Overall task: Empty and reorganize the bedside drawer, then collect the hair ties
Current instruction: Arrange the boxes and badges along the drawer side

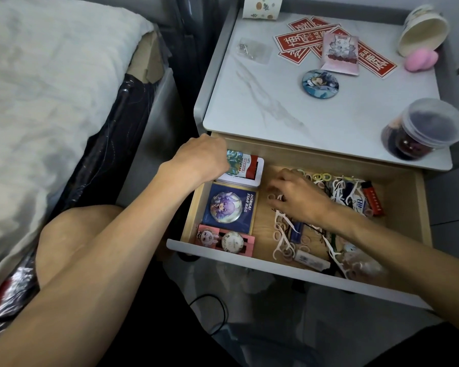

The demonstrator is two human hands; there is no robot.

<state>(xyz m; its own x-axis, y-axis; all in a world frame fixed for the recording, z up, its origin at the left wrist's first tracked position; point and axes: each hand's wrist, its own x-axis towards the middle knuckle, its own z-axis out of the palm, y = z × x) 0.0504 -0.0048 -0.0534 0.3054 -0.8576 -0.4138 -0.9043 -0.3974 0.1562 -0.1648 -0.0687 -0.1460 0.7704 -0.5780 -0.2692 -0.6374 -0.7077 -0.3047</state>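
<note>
The wooden bedside drawer (276, 272) stands pulled out. Small hair ties lie loose in its right half, yellow ones (321, 177) at the back and pale ones (286, 254) toward the front, mixed with white floss picks (281, 234). My right hand (300, 196) is down among them, its bent fingertips pinching small pale ties. My left hand (202, 157) reaches into the back left corner, covering the left end of a colourful packet (240, 162) on a white box (249, 180); its fingers are hidden. In front of those lie a blue badge card (229, 205) and a pink card (224, 241).
A red lighter (374, 200) lies at the drawer's right side. The nightstand top (263, 109) carries a clear lidded jar (424, 128), a round badge (320, 83), red stickers (292, 43), a pink packet (339, 53) and a tipped cup (421, 30). The bed (37, 75) is at left.
</note>
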